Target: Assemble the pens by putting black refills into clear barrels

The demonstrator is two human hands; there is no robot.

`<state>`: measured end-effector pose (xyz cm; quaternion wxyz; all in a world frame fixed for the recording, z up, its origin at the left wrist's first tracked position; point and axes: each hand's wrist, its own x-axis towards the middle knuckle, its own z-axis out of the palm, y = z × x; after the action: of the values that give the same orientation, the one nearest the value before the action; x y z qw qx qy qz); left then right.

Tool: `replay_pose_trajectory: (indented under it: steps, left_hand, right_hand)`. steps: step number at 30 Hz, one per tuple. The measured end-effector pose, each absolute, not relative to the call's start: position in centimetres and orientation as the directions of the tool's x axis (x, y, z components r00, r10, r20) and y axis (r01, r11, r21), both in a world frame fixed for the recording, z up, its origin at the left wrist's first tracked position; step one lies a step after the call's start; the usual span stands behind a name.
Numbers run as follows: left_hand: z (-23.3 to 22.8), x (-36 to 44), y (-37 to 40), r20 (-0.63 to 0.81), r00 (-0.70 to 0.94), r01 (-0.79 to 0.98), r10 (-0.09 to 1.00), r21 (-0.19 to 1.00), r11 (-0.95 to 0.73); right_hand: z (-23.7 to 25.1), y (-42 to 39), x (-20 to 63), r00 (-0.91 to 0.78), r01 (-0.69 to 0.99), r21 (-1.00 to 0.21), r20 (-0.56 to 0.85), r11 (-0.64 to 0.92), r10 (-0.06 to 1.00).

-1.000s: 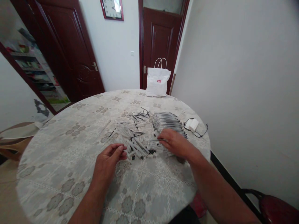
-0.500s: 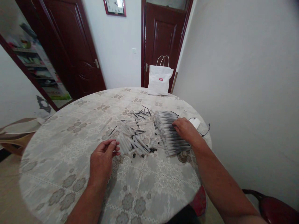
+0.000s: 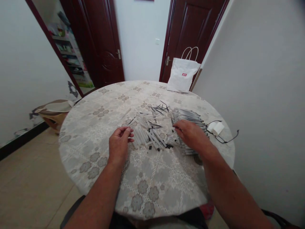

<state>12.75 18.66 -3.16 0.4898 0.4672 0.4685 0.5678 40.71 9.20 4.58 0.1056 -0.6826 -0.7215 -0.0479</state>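
pen row [image 3: 190,116] partly hidden under right hand [image 3: 190,135], small black parts [image 3: 166,146] too small to tell

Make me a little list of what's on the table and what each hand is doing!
Table: round table under a flowered cloth
Middle: loose heap of pen tubes and thin black refills
Right side: neat row of pens
Left hand: fingertips pinched by the heap's edge; what the grip holds is too small to tell
Right hand: lying on the row
Far edge: white paper bag

Both forearms extended forward, left hand [image 3: 119,143] fingers pinched together, right hand [image 3: 190,135] palm-down, curled
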Motion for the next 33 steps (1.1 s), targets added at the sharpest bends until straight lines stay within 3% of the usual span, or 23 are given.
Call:
replay_pose_trajectory:
  steps: [6,13,19,23,28,33]
  left_hand:
    - [-3.5,12.8,19.2,0.044,-0.098,-0.133,0.994,0.989,-0.057]
    - [-3.7,13.5,19.2,0.034,-0.064,-0.143,0.997,0.989,-0.043]
    - [-2.7,13.8,18.6,0.050,-0.010,-0.099,0.999,0.994,-0.050]
    - [-2.0,14.0,17.9,0.035,0.066,-0.063,0.997,0.998,-0.031]
    - [-1.9,14.4,17.3,-0.008,0.288,-0.080,0.958,0.996,0.033]
    - [-2.4,14.9,16.9,0.013,0.440,-0.108,0.898,0.993,0.039]
  right_hand:
    - [2.5,11.2,35.7,-0.057,0.998,-0.004,-0.049,0.056,0.997]
    - [-0.8,12.0,35.3,-0.035,0.999,0.018,-0.088,0.036,0.996]
    - [-1.2,12.4,36.0,-0.049,0.988,-0.146,-0.004,0.048,0.999]
    - [-0.7,12.6,36.3,-0.039,0.940,-0.329,0.168,0.093,0.985]
    - [-0.6,12.1,34.6,-0.093,0.787,-0.528,0.408,0.318,0.908]
    - [-1.3,11.9,32.6,-0.218,0.656,-0.608,0.414,0.447,0.884]
